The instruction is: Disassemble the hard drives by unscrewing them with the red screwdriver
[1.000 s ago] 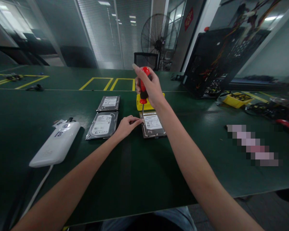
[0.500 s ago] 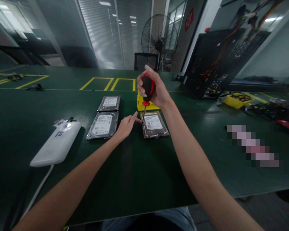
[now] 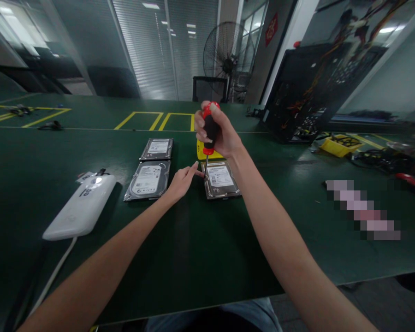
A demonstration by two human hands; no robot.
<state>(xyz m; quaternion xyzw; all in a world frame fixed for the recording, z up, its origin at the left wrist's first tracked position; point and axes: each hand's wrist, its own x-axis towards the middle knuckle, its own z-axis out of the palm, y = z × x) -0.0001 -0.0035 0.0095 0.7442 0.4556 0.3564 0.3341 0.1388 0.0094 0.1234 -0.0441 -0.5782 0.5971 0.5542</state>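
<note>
My right hand (image 3: 219, 131) is wrapped round the handle of a red and black screwdriver (image 3: 210, 131). The screwdriver stands nearly upright, its tip at the left edge of a hard drive (image 3: 220, 180) with a white label. My left hand (image 3: 182, 181) is beside that drive, thumb raised and index finger stretched to the screwdriver's tip and the drive's left edge; it grips nothing I can see. Behind the drive is a yellow object (image 3: 202, 150), partly hidden by my right hand. Left of my left hand lie two more hard drives, a nearer one (image 3: 148, 180) and a farther one (image 3: 157, 148).
A white device (image 3: 81, 207) with a cable lies at the left on the green table (image 3: 200, 258). At the right are a pixelated item (image 3: 363, 210), a yellow tray (image 3: 340, 145) with dark parts, tangled cables and an open black computer case (image 3: 311, 87).
My right hand has turned round the screwdriver; its thumb is lower, and the handle's red end now shows above it. My left hand and the drives have stayed in place.
</note>
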